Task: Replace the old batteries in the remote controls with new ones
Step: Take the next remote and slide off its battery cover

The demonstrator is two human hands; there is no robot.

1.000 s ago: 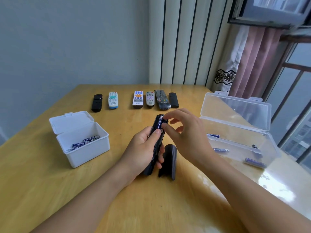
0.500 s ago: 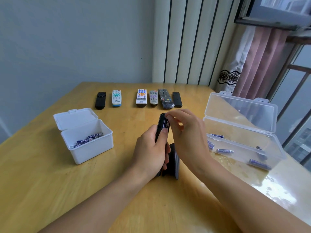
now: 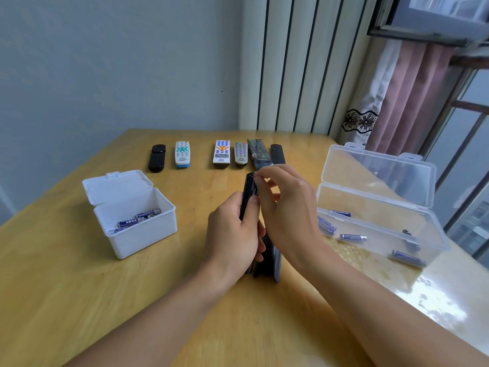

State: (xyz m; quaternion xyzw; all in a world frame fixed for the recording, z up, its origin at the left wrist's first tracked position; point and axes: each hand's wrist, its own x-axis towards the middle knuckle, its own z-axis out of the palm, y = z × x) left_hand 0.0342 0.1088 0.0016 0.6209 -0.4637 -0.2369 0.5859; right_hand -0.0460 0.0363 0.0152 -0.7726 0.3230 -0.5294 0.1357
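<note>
Well to the left of the grip, a small white plastic box (image 3: 137, 229) with its hinged lid open sits on the yellow wooden table (image 3: 66, 287) and contains several blue cylindrical batteries (image 3: 139, 219). Beyond the grip, a row of six remote controls (image 3: 221, 152), black, white and grey, lies along the far side of the table. At centre, the left hand (image 3: 232, 239) has its fingers wrapped around a slim black remote control (image 3: 248, 193), held upright and tilted slightly away. The right hand (image 3: 287, 207) is curled over the top end of that remote, its fingertips (image 3: 260, 174) pinched narrowly at a blue battery seated in the open compartment; the battery itself is mostly hidden. Directly beneath the grip, a black battery cover (image 3: 274, 260) rests on the table, touching the remote's lower end. To the right of the grip stands a clear plastic box (image 3: 381, 207), lid raised, with loose blue batteries (image 3: 353, 237) scattered inside.
</note>
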